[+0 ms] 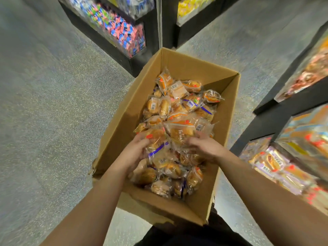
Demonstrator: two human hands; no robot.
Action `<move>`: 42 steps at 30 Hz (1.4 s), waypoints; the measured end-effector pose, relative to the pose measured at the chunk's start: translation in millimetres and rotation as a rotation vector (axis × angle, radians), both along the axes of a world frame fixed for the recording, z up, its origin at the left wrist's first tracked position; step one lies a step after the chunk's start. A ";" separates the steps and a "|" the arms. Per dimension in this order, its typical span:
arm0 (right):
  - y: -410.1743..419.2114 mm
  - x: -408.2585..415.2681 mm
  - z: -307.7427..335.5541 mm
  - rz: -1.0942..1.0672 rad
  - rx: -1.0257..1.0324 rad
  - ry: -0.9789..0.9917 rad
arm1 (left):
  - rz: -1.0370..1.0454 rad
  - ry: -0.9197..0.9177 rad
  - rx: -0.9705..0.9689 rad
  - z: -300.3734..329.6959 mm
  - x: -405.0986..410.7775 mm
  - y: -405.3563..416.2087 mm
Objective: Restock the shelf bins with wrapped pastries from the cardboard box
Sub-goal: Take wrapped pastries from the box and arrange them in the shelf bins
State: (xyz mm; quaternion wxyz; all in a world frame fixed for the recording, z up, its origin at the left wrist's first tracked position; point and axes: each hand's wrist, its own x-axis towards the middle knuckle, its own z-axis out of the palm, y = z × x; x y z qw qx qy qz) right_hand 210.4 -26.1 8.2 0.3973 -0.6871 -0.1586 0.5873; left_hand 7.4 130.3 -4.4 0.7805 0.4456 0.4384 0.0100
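An open cardboard box [124,110] stands on the floor below me, filled with several clear-wrapped golden pastries [179,103]. Both my hands reach into its near half. My left hand [134,151] curls its fingers round a bunch of wrapped pastries [158,142] from the left. My right hand [204,146] grips the same bunch from the right, fingers over the wrappers. The shelf bins [276,162] on the right hold similar wrapped pastries with orange and purple labels.
Black shelving with clear bins of blue and red wrapped sweets [120,31] stands behind the box to the left, and a bin of yellow packs [191,8] behind it. Speckled grey floor [44,103] spreads to the left. Dark trousers [177,235] show below the box.
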 end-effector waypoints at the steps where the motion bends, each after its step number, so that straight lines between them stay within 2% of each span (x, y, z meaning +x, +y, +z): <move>1: -12.4 -0.7 10.0 -0.049 0.043 0.040 | -0.018 -0.053 -0.038 3.6 4.1 -5.0; 5: -64.6 -1.2 35.9 -0.253 0.116 0.120 | -0.075 -0.124 -0.131 17.8 29.6 -26.0; 11: -157.0 13.0 58.9 -0.416 0.129 0.053 | -0.237 -0.146 -0.173 42.3 83.0 -87.4; 16: -246.0 22.6 72.9 -0.607 0.174 0.035 | -0.365 -0.119 -0.026 71.1 132.3 -166.8; 18: -291.7 26.5 78.0 -0.681 0.205 0.025 | -0.447 -0.114 0.045 78.0 156.0 -205.7; 26: -511.7 47.4 90.3 -0.863 0.351 -0.041 | -0.629 -0.144 0.088 109.1 227.2 -403.3; 33: -694.4 47.2 121.2 -1.025 0.335 -0.147 | -0.773 -0.200 0.081 147.7 278.2 -570.4; 42: -844.2 39.6 151.5 -1.160 0.307 -0.320 | -0.987 -0.330 0.076 195.1 337.7 -720.8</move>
